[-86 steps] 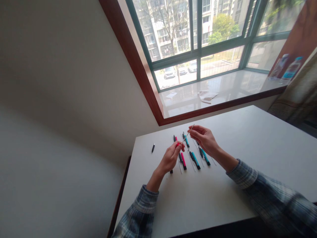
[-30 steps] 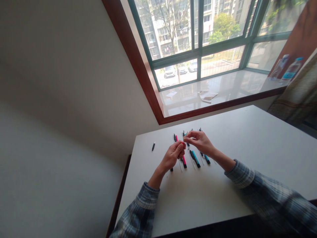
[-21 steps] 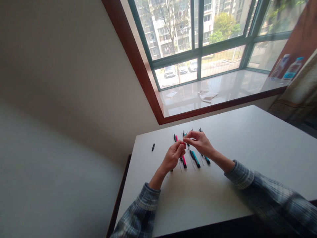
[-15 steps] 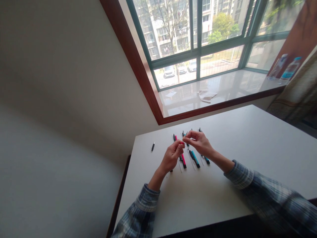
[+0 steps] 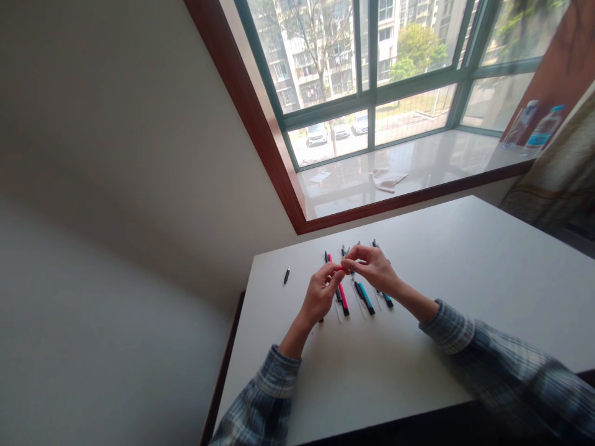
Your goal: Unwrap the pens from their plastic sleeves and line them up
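My left hand [image 5: 320, 291] is closed in a pinch on a small pink pen part [image 5: 341, 268], mostly covered by its fingers. At the far end of that part, the fingertips of my right hand [image 5: 374, 266] are pressed together; what they hold is too small to make out. Under the hands, pen pieces lie in rows on the white table [image 5: 418, 371]. Among them are a pink pen barrel [image 5: 344, 300] with a black end, a teal pen barrel [image 5: 367, 298] and thin clear refills. Both hands partly hide the rows.
Off to the left lies a lone black pen tip section [image 5: 286, 275]. Beyond the table, a window sill [image 5: 432, 158] carries a crumpled cloth [image 5: 388, 178] and two plastic bottles [image 5: 543, 131]. A wall [image 5: 139, 217] borders the left side.
My right fingertips have moved slightly left and down, closer against the pink part. A little more pink shows between the hands. The pieces on the table have not moved.
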### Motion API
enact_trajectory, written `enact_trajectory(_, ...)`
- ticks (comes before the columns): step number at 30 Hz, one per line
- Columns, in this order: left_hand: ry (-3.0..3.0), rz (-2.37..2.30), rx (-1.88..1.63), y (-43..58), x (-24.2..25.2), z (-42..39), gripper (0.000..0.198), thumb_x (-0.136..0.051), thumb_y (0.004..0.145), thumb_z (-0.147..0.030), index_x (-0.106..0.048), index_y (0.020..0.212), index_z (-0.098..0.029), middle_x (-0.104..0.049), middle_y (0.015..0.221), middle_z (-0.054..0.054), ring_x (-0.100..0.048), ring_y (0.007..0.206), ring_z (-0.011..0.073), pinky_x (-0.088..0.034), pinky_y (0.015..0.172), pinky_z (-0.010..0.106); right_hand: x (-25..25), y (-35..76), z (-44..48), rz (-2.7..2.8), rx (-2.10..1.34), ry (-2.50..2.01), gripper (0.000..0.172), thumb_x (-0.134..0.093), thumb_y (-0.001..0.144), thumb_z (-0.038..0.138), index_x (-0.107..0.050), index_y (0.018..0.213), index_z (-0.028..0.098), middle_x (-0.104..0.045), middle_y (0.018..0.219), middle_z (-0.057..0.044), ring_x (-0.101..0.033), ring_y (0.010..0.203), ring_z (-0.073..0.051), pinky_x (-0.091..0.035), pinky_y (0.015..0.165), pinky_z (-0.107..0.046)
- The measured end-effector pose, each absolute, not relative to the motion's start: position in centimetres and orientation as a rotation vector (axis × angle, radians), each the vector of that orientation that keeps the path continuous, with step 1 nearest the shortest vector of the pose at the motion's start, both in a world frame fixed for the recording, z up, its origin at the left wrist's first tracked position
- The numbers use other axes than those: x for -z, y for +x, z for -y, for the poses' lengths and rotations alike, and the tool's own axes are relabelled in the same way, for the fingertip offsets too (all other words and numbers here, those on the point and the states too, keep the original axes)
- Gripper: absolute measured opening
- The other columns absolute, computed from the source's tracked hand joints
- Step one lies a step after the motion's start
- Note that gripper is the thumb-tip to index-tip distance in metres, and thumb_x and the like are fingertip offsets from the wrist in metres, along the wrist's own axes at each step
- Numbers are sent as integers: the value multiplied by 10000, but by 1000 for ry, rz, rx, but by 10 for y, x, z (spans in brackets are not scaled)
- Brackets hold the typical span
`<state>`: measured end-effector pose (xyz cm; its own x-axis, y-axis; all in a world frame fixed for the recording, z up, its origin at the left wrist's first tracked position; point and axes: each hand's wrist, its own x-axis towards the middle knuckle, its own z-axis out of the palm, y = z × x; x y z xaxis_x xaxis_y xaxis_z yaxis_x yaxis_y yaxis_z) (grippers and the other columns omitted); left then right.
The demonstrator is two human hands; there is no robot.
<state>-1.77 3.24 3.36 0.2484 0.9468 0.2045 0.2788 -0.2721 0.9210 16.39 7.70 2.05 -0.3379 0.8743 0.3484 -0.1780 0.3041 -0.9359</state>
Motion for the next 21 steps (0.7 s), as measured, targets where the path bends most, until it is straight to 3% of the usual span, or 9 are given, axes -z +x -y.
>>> enact_trajectory(8, 1536, -1126, -1169, -19, -35, -34, 391, -687, 915, -537, -770, 1002, -165, -637, 875, 38, -488, 694, 130, -418, 638, 259, -19, 166, -78, 1493, -1205, -725, 347, -815, 816, 522, -818, 993, 224, -801, 989, -82, -738, 892, -246, -595, 758, -347)
enact_trajectory(15, 1367, -1142, -1287, -22, -37, -35, 368, -773, 861, -483, -785, 1050, -168, -718, 903, 59, -569, 772, 150, -485, 743, 292, -15, 167, -76, 1567, -1192, -706, 325, -803, 830, 528, -757, 882, 211, -760, 878, -56, -703, 802, -208, -588, 730, -334)
enact_trajectory(21, 1331, -1099, -1282, -19, -38, -33, 328, -802, 833, -464, -782, 933, -153, -758, 1020, 101, -655, 890, 192, -529, 866, 340, -11, 159, -67, 1612, -1199, -666, 333, -848, 790, 502, -704, 853, 208, -734, 890, -43, -702, 827, -211, -616, 801, -383)
